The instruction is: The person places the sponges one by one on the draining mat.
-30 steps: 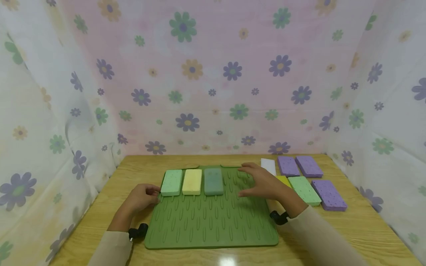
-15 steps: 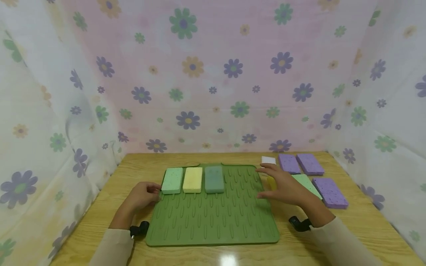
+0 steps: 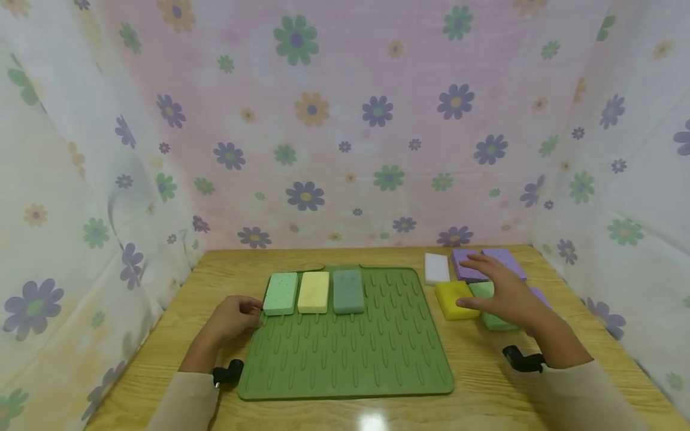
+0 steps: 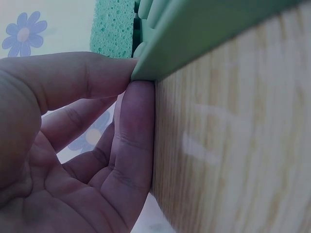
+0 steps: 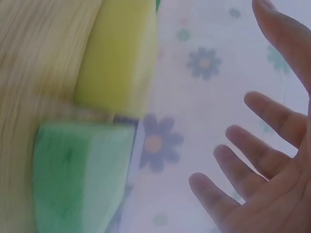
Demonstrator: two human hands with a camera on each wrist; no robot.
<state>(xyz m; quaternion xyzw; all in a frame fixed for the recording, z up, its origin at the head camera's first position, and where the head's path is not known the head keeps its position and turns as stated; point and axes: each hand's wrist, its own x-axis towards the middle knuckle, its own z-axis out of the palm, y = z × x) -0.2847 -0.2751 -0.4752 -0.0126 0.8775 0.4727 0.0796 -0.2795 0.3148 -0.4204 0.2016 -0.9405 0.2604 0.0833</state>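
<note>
A green ridged silicone mat [image 3: 350, 359] lies on the table with three sponges in a row along its far left: light green [image 3: 281, 293], pale yellow [image 3: 314, 292] and grey-green [image 3: 348, 291]. At the mat's left edge my left hand [image 3: 233, 317] pinches the rim between thumb and index finger, seen close in the left wrist view. My right hand [image 3: 507, 296] hovers with spread fingers over a light green sponge [image 5: 80, 179], partly covering it in the head view. Just left of that hand is a bright yellow sponge [image 3: 453, 302], close to the thumb. Nothing is held in the right hand.
Behind the yellow sponge lies a white sponge [image 3: 436, 269]. Purple sponges [image 3: 504, 263] sit at the back right, partly hidden by the right hand. Flowered cloth [image 3: 345, 120] walls in the wooden table [image 3: 399, 413] at the back and sides.
My right hand has moved right, from above the mat to above the sponges on the right, uncovering the yellow and white ones. The left hand stays at the mat's edge.
</note>
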